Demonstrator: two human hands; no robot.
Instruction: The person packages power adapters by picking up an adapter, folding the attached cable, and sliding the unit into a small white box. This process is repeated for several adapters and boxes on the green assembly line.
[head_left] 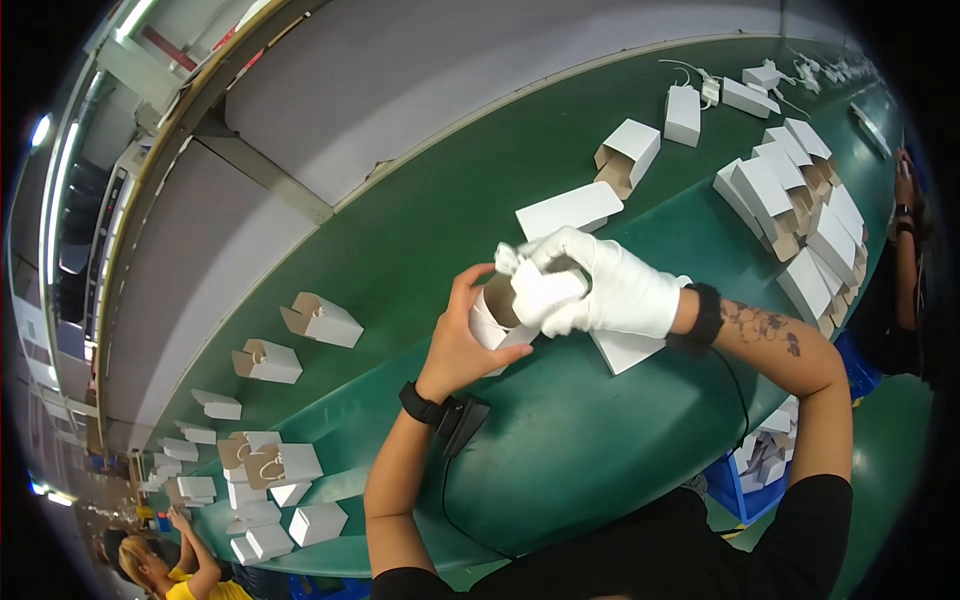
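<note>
While the cardboard box (497, 312) gapes, the white item (545, 292) seems rounded.

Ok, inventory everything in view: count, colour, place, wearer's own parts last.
open white cardboard box: one, white with brown inside, centre
unidentified white item: one, white, at the box's mouth
loose white cardboard boxes: several, white, centre, upper right and left
clustered white cardboard boxes: two groups, white, right and lower left
white corded devices: several, white, upper right
blue plastic bin: one, blue, lower right, holding white pieces
smooth green work surface: one expanse, green, middle
grey wall panels: several, grey, top
bright tube lamps: several, white, upper left
other people: two or more, yellow and dark clothing, left and right edges
black wristbands: two, black, one per wrist
bare left hand: one, around the box
white-gloved right hand: one, white, holding the white item
</note>
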